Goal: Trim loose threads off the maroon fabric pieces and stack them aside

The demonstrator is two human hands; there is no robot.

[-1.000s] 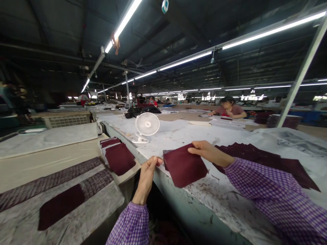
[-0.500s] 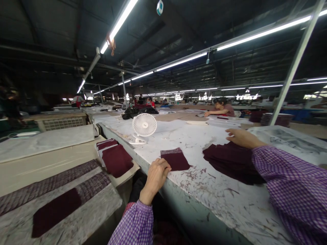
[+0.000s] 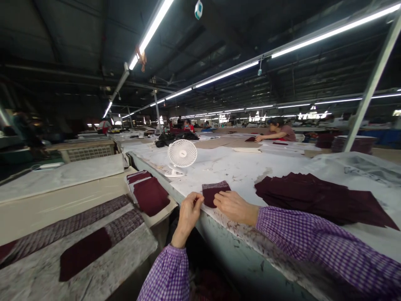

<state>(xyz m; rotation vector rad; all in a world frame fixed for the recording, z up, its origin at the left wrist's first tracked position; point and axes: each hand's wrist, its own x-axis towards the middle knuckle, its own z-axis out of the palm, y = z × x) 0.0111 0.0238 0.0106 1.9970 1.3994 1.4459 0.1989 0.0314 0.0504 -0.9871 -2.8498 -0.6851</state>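
Observation:
A small maroon fabric piece (image 3: 210, 194) with a speckled grey strip along its far edge lies near the front edge of the white-covered table. At its left edge my left hand (image 3: 189, 213) is closed in a pinch on the cloth. My right hand (image 3: 236, 207) rests over its right side, thumb and fingers drawn together on the fabric and hiding that part. To the right spreads a large loose pile of maroon fabric pieces (image 3: 316, 198), beside my right sleeve.
A white clip fan (image 3: 182, 153) stands beyond the fabric. On the left side table lie stacked maroon pieces (image 3: 152, 196) and speckled strips (image 3: 123, 225). Clear plastic sheeting (image 3: 360, 167) lies at right. A co-worker (image 3: 280, 131) handles cloth across the table.
My right hand has come left from the maroon pile to the small piece. My left hand stays at the piece's left edge. The view has shifted slightly.

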